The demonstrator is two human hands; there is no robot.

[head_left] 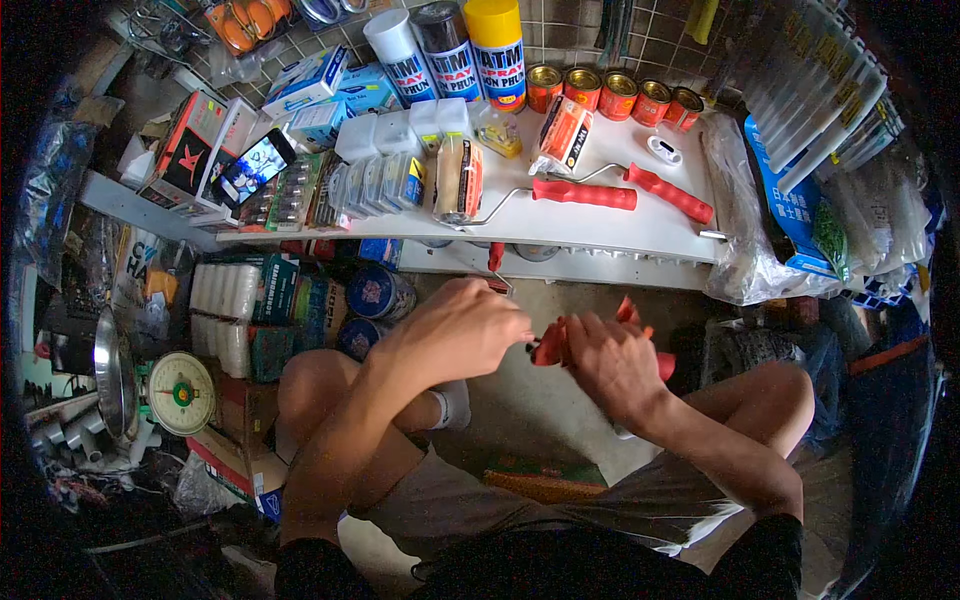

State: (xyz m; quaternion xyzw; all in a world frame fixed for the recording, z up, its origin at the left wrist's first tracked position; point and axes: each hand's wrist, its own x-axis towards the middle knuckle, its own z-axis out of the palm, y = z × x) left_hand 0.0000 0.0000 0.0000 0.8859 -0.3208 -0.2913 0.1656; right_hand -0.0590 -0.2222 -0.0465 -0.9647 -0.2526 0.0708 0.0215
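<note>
In front of me, above the floor between my knees, both hands are raised close together. My right hand is wrapped round a red object; red parts of it stick out on both sides of the fingers, and its kind cannot be made out. Just left of it my left hand is closed, its fingertips pinched near a small dark tip on that object. Whatever the left fingers hold is hidden. On the white shelf beyond lie two paint rollers with red handles.
Spray cans, small red tins and a phone stand along the white shelf. A dial scale and stacked boxes are at left. Plastic-wrapped goods crowd the right.
</note>
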